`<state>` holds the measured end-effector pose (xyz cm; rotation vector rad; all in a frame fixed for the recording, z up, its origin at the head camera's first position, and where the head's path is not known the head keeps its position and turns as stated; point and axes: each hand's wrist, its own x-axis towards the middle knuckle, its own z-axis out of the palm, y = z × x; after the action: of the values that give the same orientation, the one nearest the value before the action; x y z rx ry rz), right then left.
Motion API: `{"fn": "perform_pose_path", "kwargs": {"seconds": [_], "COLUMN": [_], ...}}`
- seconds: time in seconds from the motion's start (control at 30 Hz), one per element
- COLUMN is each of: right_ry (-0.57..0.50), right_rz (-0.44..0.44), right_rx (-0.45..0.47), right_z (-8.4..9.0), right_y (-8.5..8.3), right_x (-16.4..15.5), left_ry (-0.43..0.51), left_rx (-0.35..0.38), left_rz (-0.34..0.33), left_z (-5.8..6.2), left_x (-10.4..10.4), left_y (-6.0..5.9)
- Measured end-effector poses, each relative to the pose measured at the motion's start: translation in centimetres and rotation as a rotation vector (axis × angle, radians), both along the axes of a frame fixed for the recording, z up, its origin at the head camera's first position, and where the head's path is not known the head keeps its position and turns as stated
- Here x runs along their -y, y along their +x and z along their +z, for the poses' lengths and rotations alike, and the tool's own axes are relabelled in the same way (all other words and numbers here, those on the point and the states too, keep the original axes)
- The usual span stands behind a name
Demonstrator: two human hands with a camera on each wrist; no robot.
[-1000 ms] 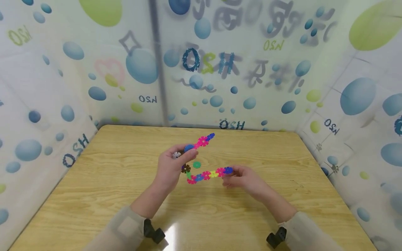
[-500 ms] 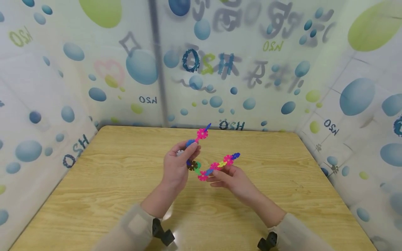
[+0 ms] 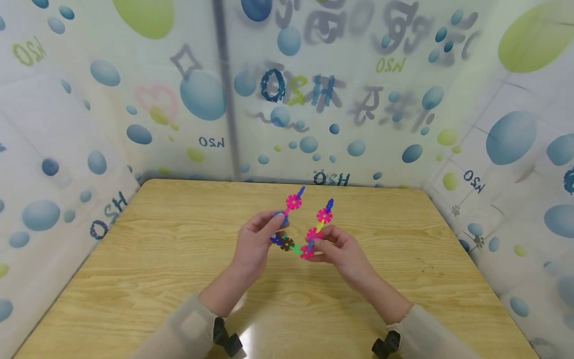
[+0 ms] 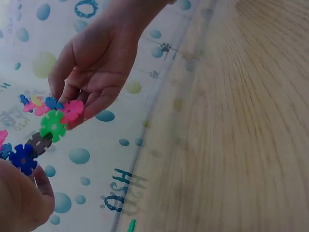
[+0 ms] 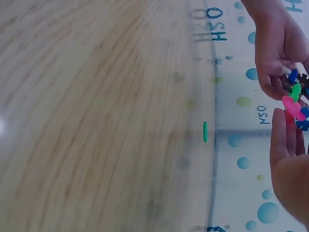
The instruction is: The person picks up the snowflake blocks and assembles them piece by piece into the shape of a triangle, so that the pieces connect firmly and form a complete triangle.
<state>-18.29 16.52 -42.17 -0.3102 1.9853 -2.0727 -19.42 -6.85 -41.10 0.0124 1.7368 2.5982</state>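
Note:
A chain of interlocking plastic snowflake discs (image 3: 287,244) is held above the table in a U shape, both ends pointing up and away. My left hand (image 3: 252,244) grips its left side, thumb over a blue disc (image 3: 280,217). Opposite, my right hand (image 3: 350,254) pinches the chain near a blue disc and a pink disc (image 3: 307,253). Brown and green discs span the bottom between the hands. In the left wrist view, the green disc (image 4: 53,126) and dark blue disc (image 4: 23,159) show face-on. My left palm and fingers hide some discs.
A single loose green disc (image 5: 205,131) lies on the wooden table (image 3: 179,279), mostly hidden behind the chain in the head view. Patterned cloth walls (image 3: 287,124) enclose the table at the back and both sides.
My right hand has shifted its hold from the chain's dark blue end to lower down, near the bend. The right-hand length has swung from nearly level to upright, making the U.

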Motion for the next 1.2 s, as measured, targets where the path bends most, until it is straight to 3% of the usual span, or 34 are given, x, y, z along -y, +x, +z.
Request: {"fn": "perform_pose_path", "kwargs": {"seconds": [0.37,0.5,0.8,1.2], "right_ry": [0.162,0.175,0.186,0.21], "right_rz": [0.027,0.059,0.111,0.163], "right_rx": [-0.071,-0.099,-0.151,-0.168], "right_z": [0.4,0.4,0.5,0.4], "right_y": [-0.3,-0.3,-0.3,-0.4], "right_x": [-1.6,-1.8,-2.1,-1.9], "left_ry": [-0.165,-0.232,-0.34,-0.426], "left_rx": [-0.102,-0.158,-0.206,-0.167], "left_rz": [-0.185,-0.247,-0.35,-0.369], "left_z": [-0.3,-0.1,0.4,0.6], "left_x": [1.1,1.1,1.0,1.1], "left_y": [0.0,0.1,-0.1,-0.4]}}
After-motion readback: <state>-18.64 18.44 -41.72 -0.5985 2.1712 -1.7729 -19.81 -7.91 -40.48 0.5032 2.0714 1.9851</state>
